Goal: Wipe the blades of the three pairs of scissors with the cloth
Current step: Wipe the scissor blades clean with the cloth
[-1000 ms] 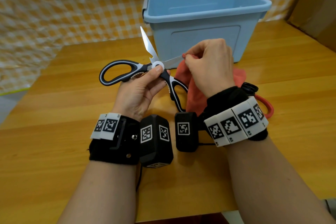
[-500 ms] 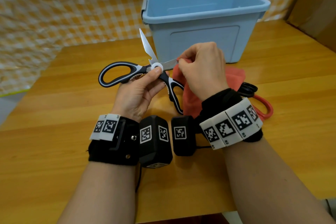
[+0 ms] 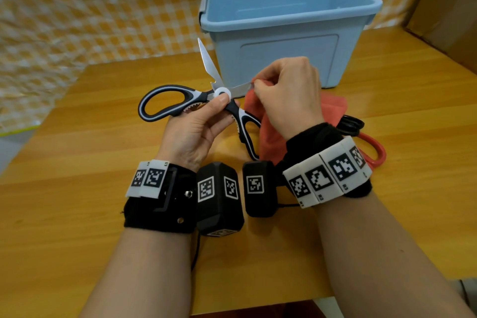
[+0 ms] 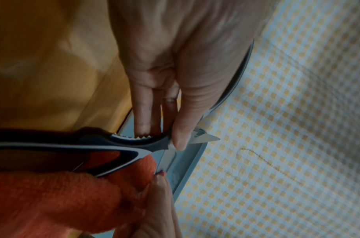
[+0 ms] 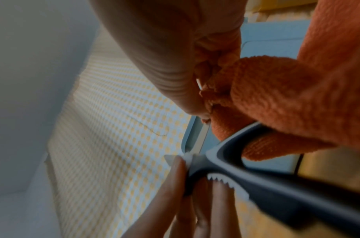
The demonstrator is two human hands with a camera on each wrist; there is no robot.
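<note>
Currently the left hand (image 3: 192,134) pinches open black-and-white kitchen scissors (image 3: 206,100) above mid-tabletop, while the right hand (image 3: 289,95) grips an orange cloth (image 3: 268,137) around one blade; next, probably the other blade.

Both forearms are bare, with no sleeves. The left hand (image 3: 196,131) has a broad black fabric wrist strap (image 3: 157,204) behind it, fitted with a black bracket, a small silver screw and a round rivet. Two white tiles printed with black square codes (image 3: 149,178) sit on the strap's far left edge. A chunky black camera box (image 3: 219,199) carrying two such codes in white frames is fixed on its right side, and a thin black cable (image 3: 195,253) hangs from it. The right hand (image 3: 289,95) has a black strap too, ringed by a curved band of white coded tiles (image 3: 327,178), with a smaller black box (image 3: 258,188) bearing one code.
</note>
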